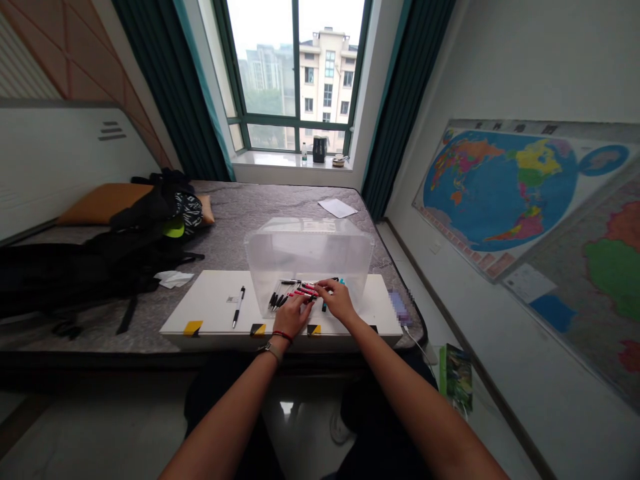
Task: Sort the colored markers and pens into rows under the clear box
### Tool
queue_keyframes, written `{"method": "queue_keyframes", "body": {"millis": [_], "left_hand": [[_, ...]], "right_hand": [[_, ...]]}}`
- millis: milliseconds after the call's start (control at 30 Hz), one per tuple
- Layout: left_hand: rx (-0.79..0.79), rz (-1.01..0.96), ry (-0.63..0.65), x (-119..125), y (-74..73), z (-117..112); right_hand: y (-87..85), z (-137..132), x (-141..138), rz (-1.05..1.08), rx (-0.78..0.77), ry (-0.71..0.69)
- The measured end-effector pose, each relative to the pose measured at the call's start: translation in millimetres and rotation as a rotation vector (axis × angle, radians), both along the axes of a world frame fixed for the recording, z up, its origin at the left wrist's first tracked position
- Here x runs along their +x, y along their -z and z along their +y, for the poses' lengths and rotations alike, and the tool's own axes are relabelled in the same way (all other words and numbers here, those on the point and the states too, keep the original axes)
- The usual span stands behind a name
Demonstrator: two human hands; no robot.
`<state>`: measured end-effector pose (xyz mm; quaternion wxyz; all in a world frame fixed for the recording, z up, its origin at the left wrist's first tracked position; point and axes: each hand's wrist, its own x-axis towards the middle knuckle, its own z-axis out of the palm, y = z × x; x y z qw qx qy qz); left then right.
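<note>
A clear plastic bin (310, 250) stands on a flat white box (210, 297), with several pens inside it. My left hand (293, 315) reaches into the bin, its fingers bent closed at the pink pens (306, 291). Close beside it on the right, my right hand (337, 300) pinches at the end of a pink pen, partly covering it. Black pens (276, 301) lie to the left of my left hand. A blue-capped pen (341, 281) shows just behind my right hand. Outside the bin, a silver and black pen (239, 307) rests on the white box.
The white box sits at the near edge of a grey mattress (235, 207). A crumpled tissue (173, 279) and black bags (100, 260) are on the left; a paper sheet (339, 208) lies behind the bin. A phone (400, 307) with a cable is at the right.
</note>
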<state>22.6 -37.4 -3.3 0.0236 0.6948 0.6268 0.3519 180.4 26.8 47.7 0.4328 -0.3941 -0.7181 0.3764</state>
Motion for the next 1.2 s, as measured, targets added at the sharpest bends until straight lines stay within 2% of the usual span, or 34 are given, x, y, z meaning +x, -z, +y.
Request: {"method": "queue_keyframes", "body": {"millis": [100, 400, 667, 767, 900, 1033, 1200], "left_hand": [[0.002, 0.001, 0.002, 0.1, -0.1, 0.1], [-0.001, 0.011, -0.014, 0.8, -1.0, -0.8], [0.028, -0.016, -0.022, 1.1, -2.4, -0.9], [0.031, -0.038, -0.044, 0.9, -1.4, -0.1], [0.024, -0.05, -0.06, 0.8, -0.5, -0.2], [0.018, -0.06, -0.055, 0.1, -0.3, -0.5], [0.002, -0.083, -0.061, -0.6, 0.4, 0.0]], "right_hand": [[-2.6, 1.2, -0.7, -0.069, 0.02, -0.007], [7.7, 0.1, -4.3, -0.144, 0.1, -0.009], [-5.4, -6.0, -11.4, -0.169, 0.172, -0.039], [-7.2, -8.4, -13.5, -0.146, 0.171, -0.042], [-1.1, -7.4, -14.6, -0.142, 0.163, -0.052], [5.7, -2.3, -16.0, -0.25, 0.165, -0.049], [4.1, 4.2, -20.2, -0.358, 0.122, -0.07]]}}
